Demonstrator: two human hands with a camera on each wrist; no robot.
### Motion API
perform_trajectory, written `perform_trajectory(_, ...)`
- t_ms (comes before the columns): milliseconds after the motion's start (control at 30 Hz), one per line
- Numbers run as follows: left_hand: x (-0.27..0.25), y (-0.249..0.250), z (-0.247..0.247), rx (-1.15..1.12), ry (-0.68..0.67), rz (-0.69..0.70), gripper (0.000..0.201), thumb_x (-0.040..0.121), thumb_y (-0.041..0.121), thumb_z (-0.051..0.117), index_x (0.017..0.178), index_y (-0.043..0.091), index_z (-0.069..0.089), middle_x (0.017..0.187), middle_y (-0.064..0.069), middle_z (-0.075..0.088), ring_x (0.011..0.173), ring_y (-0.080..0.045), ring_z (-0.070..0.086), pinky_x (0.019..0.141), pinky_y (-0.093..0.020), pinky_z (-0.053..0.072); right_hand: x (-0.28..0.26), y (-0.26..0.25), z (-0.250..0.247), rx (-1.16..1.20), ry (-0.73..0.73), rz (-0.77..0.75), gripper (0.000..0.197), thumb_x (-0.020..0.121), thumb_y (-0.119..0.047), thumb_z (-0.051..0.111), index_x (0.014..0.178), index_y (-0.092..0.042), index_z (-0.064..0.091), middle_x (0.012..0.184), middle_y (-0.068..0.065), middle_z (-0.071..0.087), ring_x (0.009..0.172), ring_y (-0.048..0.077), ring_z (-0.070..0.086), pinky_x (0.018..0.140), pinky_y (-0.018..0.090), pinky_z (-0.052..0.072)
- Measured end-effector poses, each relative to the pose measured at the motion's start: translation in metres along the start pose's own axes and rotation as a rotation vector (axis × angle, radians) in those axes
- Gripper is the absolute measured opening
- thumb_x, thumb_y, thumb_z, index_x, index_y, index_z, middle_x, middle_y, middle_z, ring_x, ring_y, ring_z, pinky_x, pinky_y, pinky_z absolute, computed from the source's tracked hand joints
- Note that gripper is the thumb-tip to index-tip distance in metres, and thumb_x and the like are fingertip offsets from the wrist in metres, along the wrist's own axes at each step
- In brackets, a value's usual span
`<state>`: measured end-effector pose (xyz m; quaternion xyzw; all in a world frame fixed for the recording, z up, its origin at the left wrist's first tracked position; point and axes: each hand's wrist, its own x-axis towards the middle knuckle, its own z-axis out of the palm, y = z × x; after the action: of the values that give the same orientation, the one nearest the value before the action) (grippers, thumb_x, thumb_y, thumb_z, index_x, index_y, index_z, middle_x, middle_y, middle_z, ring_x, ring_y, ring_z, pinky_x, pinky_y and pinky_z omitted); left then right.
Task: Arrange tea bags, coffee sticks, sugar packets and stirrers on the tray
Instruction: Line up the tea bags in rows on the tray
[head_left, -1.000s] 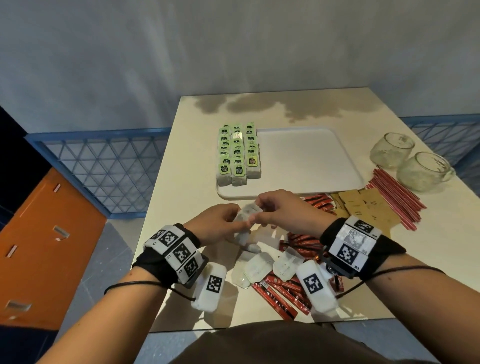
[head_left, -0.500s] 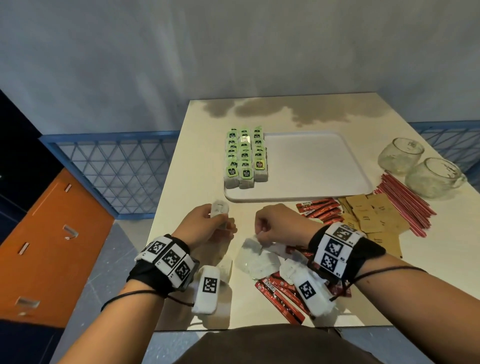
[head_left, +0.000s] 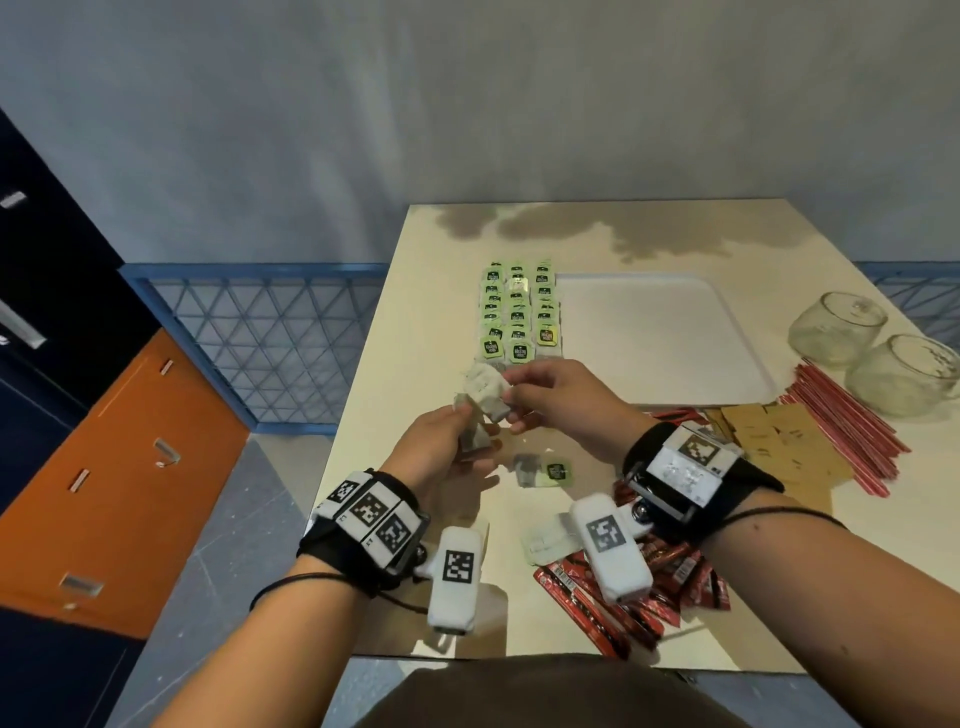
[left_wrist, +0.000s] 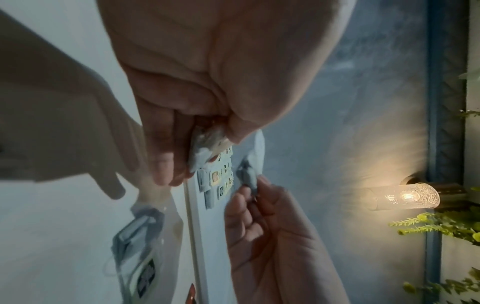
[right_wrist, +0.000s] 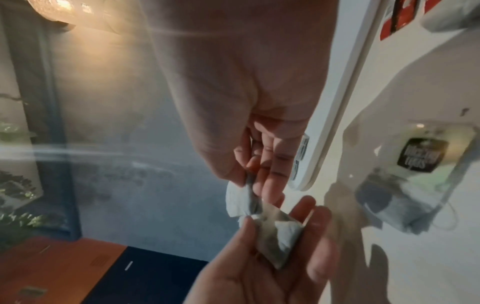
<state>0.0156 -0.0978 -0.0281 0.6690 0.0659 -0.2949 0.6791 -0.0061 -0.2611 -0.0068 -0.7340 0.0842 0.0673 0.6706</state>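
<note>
Just before the near left corner of the white tray (head_left: 727, 332), my left hand (head_left: 467, 431) grips a white tea bag (head_left: 475, 439). My right hand (head_left: 511, 402) pinches another tea bag (head_left: 485, 384) right above it, and the two bags touch. The right wrist view shows my right hand (right_wrist: 253, 185) pinching its tea bag (right_wrist: 237, 198) over my left hand's tea bag (right_wrist: 279, 234). Rows of green-tagged tea bags (head_left: 519, 312) fill the tray's left side. Brown sugar packets (head_left: 779, 441), red stirrers (head_left: 841, 421) and red coffee sticks (head_left: 623, 603) lie on the table.
One loose tea bag (head_left: 545, 470) lies on the table under my hands, and another tea bag (head_left: 545, 540) lies by my right wrist. Two glass cups (head_left: 836, 327) stand right of the tray. A blue lattice rail (head_left: 260, 332) runs past the table's left edge.
My right hand has come up from the loose pile with a tea bag and met my left hand. Both hands have moved forward toward the tray.
</note>
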Motion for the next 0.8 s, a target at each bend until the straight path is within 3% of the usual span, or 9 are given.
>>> perform_trajectory(100, 0.003, 0.003, -0.002, -0.026, -0.016, 0.054, 0.032, 0.105, 0.028, 0.041, 0.117, 0.01, 0.065, 0.112, -0.021, 0.07, 0.089, -0.03, 0.07, 0.074, -0.041, 0.06, 0.0, 0.003, 0.006, -0.046, -0.013, 0.064, 0.018, 0.094, 0.001, 0.056, 0.111, 0.006, 0.06, 0.077, 0.016, 0.061, 0.062, 0.02, 0.061, 0.062, 0.027, 0.058)
perform_trajectory(200, 0.003, 0.002, -0.005, -0.035, -0.141, 0.084, 0.038, 0.106, 0.033, 0.037, 0.124, 0.013, 0.064, 0.123, -0.02, 0.066, 0.105, -0.029, 0.065, 0.099, -0.047, 0.051, -0.002, 0.004, 0.01, -0.036, -0.045, 0.091, 0.01, 0.094, -0.003, 0.058, 0.104, 0.0, 0.058, 0.073, 0.012, 0.061, 0.058, 0.019, 0.063, 0.061, 0.029, 0.058)
perform_trajectory(267, 0.001, 0.001, -0.009, 0.091, -0.195, 0.134, 0.036, 0.105, 0.038, 0.037, 0.123, 0.023, 0.064, 0.126, -0.012, 0.066, 0.113, -0.022, 0.063, 0.105, -0.045, 0.046, -0.003, 0.004, 0.011, -0.064, -0.08, 0.086, 0.007, 0.096, -0.003, 0.056, 0.098, 0.001, 0.061, 0.073, 0.01, 0.06, 0.058, 0.017, 0.061, 0.059, 0.027, 0.057)
perform_trajectory(333, -0.002, 0.001, -0.015, 0.338, -0.209, 0.18, 0.034, 0.103, 0.045, 0.037, 0.122, 0.031, 0.062, 0.126, -0.001, 0.066, 0.116, -0.019, 0.061, 0.104, -0.04, 0.046, -0.003, 0.006, 0.009, -0.141, -0.082, 0.089, 0.013, 0.095, -0.005, 0.057, 0.1, 0.005, 0.063, 0.076, 0.011, 0.061, 0.062, 0.019, 0.061, 0.059, 0.027, 0.055)
perform_trajectory(400, -0.003, 0.0, -0.024, 0.689, -0.17, 0.218, 0.042, 0.098, 0.052, 0.042, 0.123, 0.024, 0.06, 0.123, 0.002, 0.065, 0.111, -0.017, 0.06, 0.097, -0.034, 0.046, -0.004, 0.009, 0.002, -0.229, -0.058, 0.09, 0.012, 0.093, -0.009, 0.06, 0.094, 0.002, 0.065, 0.078, 0.011, 0.063, 0.068, 0.024, 0.061, 0.061, 0.031, 0.052)
perform_trajectory(533, -0.003, -0.008, -0.041, 1.205, -0.167, 0.203, 0.062, 0.067, 0.057, 0.081, 0.115, 0.025, 0.057, 0.108, 0.007, 0.055, 0.095, -0.01, 0.054, 0.08, -0.024, 0.044, -0.004, 0.014, -0.012, -0.277, 0.02, 0.103, 0.011, 0.091, -0.013, 0.062, 0.083, -0.007, 0.064, 0.075, 0.008, 0.063, 0.068, 0.024, 0.058, 0.057, 0.03, 0.048)
perform_trajectory(600, -0.004, -0.011, -0.039, 1.347, -0.224, 0.142, 0.069, 0.059, 0.047, 0.09, 0.116, 0.031, 0.054, 0.111, 0.007, 0.048, 0.098, -0.011, 0.051, 0.083, -0.025, 0.044, -0.004, 0.016, -0.016, -0.286, 0.046, 0.105, 0.011, 0.091, -0.014, 0.062, 0.082, -0.008, 0.063, 0.076, 0.008, 0.063, 0.068, 0.024, 0.057, 0.055, 0.029, 0.046)
perform_trajectory(667, -0.002, -0.01, -0.037, 1.415, -0.216, 0.137, 0.06, 0.059, 0.039, 0.09, 0.109, 0.032, 0.058, 0.11, 0.008, 0.048, 0.099, -0.013, 0.053, 0.087, -0.029, 0.047, -0.004, 0.018, -0.018, -0.285, 0.048, 0.105, 0.011, 0.09, -0.015, 0.062, 0.082, -0.008, 0.063, 0.077, 0.009, 0.062, 0.068, 0.024, 0.057, 0.056, 0.029, 0.047)
perform_trajectory(800, 0.006, -0.007, -0.038, 1.394, -0.147, 0.125, 0.036, 0.058, 0.037, 0.09, 0.081, 0.029, 0.064, 0.087, 0.014, 0.061, 0.083, -0.007, 0.059, 0.073, -0.024, 0.049, -0.006, 0.019, -0.021, -0.293, 0.047, 0.087, 0.012, 0.091, -0.017, 0.063, 0.083, -0.009, 0.064, 0.077, 0.008, 0.062, 0.069, 0.022, 0.058, 0.058, 0.03, 0.048)
